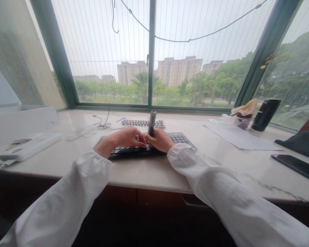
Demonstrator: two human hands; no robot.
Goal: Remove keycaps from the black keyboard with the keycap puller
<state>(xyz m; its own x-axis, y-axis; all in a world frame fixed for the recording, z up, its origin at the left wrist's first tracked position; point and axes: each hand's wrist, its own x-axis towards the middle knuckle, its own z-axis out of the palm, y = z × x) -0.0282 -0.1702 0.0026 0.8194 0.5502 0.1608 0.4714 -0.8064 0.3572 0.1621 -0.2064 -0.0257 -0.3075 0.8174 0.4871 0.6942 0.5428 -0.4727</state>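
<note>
The work is at a keyboard (150,150), which lies on the pale surface (144,171) in front of the window, near the front edge. Both of the person's hands are over it, forearms in white sleeves.

The right hand (161,140) has its grip closed around a dark rod (151,122), which stands nearly upright, its upper end showing above the fist. The lower end is hidden, so contact with the keys cannot be confirmed. The left hand (130,136) is bent down over the middle of the keys, thumb and fingers drawn close together and just beside the right hand. Whether that grip pinches anything cannot be told from here.

As to progress: small key-like pieces (144,122) lie in rows on the surface behind the keyboard, apart from it. In my judgement these are keycaps already off and set in order, so the work appears part done. The number pad (181,138), at the right end, shows a regular grid; whether its caps are on cannot be settled at this size. The key area between the hands is partly covered, so the remaining count is not established.

Nearby, a thin cable (103,125) lies loose to the left of the rows. To the right lie a paper sheet (240,136) and a phone (297,167), both well apart from the hands.
</note>
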